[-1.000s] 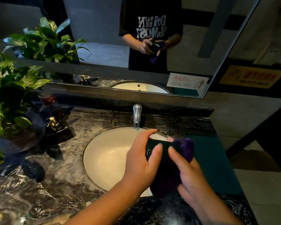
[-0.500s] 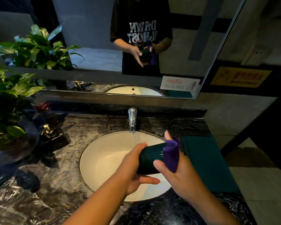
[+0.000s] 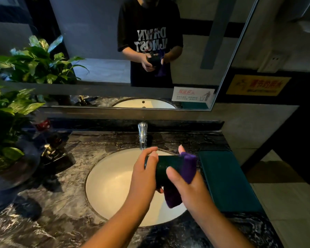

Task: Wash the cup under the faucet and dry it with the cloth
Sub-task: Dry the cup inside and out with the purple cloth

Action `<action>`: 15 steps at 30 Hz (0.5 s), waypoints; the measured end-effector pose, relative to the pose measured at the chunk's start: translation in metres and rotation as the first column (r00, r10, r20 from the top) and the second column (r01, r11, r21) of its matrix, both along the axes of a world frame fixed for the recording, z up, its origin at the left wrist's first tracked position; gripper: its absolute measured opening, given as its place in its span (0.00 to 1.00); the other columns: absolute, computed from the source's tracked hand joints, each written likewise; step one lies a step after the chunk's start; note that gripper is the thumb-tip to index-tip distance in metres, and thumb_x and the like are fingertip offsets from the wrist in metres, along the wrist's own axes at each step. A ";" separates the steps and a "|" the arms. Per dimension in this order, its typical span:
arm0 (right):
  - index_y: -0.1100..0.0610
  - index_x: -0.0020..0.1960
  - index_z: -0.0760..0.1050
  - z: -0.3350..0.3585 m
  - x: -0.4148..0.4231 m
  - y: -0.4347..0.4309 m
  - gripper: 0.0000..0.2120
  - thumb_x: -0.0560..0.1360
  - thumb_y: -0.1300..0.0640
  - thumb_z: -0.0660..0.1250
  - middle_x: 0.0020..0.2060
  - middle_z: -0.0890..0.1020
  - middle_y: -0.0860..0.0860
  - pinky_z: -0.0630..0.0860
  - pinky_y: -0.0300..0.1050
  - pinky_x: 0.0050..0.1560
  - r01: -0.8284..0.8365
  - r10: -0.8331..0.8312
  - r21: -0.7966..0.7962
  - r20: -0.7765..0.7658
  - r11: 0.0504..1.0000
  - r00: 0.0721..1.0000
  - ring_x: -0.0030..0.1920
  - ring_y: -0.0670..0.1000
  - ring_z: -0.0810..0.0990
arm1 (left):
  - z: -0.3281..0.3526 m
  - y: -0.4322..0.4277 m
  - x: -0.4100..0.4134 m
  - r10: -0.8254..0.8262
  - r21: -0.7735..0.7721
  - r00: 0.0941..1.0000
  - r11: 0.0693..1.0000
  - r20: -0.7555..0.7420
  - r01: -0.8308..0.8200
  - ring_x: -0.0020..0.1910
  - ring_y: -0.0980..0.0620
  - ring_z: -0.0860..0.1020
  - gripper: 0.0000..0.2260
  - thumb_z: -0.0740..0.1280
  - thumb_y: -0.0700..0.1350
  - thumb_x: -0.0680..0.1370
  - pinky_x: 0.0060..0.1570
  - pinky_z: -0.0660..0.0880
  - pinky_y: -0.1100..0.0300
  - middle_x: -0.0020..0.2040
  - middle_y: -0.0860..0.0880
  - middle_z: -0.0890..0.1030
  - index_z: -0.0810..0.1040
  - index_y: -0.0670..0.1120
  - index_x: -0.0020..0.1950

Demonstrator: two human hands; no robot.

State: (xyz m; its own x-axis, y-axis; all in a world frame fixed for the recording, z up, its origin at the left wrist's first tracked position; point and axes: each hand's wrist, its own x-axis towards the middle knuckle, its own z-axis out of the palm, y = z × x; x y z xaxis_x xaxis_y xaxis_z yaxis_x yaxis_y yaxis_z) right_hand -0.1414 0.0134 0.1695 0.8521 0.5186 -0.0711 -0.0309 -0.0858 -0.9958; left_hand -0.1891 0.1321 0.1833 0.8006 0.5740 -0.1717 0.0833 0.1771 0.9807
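Observation:
A dark green cup (image 3: 166, 167) lies on its side in the air above the white basin (image 3: 111, 187). My left hand (image 3: 144, 173) grips its left end, fingers curled over the top. My right hand (image 3: 186, 190) holds a purple cloth (image 3: 187, 166) wrapped over the cup's right end, thumb pressing on the cup; more cloth hangs below (image 3: 172, 197). The chrome faucet (image 3: 142, 134) stands just behind my hands; I see no water running.
A dark marble counter (image 3: 61, 203) surrounds the basin. A teal mat (image 3: 227, 179) lies to the right. Potted plants (image 3: 5, 119), a bottle (image 3: 42, 124) and a gold soap pump (image 3: 49, 151) crowd the left. A mirror (image 3: 100, 51) hangs behind.
The cup has been turned from tilted upright to lying sideways. The cloth has shifted onto the cup's right end, and my left hand has re-gripped the left end.

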 end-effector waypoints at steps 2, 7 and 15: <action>0.47 0.71 0.73 0.001 0.001 0.002 0.30 0.71 0.51 0.76 0.51 0.87 0.49 0.84 0.51 0.51 0.096 -0.026 0.207 -0.316 0.974 0.948 0.52 0.51 0.87 | -0.010 0.001 -0.004 -0.025 0.337 0.993 0.941 0.116 -0.015 0.52 0.54 0.81 0.14 0.58 0.57 0.81 0.45 0.80 0.56 0.57 0.50 0.81 0.75 0.60 0.65; 0.62 0.59 0.78 0.000 0.003 -0.001 0.19 0.69 0.57 0.73 0.48 0.87 0.60 0.84 0.55 0.48 0.094 0.073 0.305 -0.496 0.948 0.865 0.49 0.58 0.87 | -0.026 0.011 -0.009 -0.153 0.578 0.977 0.815 0.149 0.040 0.59 0.55 0.78 0.21 0.59 0.58 0.79 0.59 0.75 0.58 0.60 0.53 0.79 0.71 0.59 0.72; 0.34 0.79 0.50 -0.001 0.010 -0.015 0.43 0.71 0.42 0.71 0.57 0.81 0.43 0.75 0.34 0.57 -0.153 0.182 -0.194 0.142 0.969 0.973 0.56 0.39 0.80 | 0.001 0.010 -0.003 -0.238 -0.470 0.951 0.874 -0.198 0.121 0.38 0.45 0.85 0.12 0.60 0.54 0.83 0.32 0.80 0.53 0.43 0.45 0.87 0.80 0.50 0.55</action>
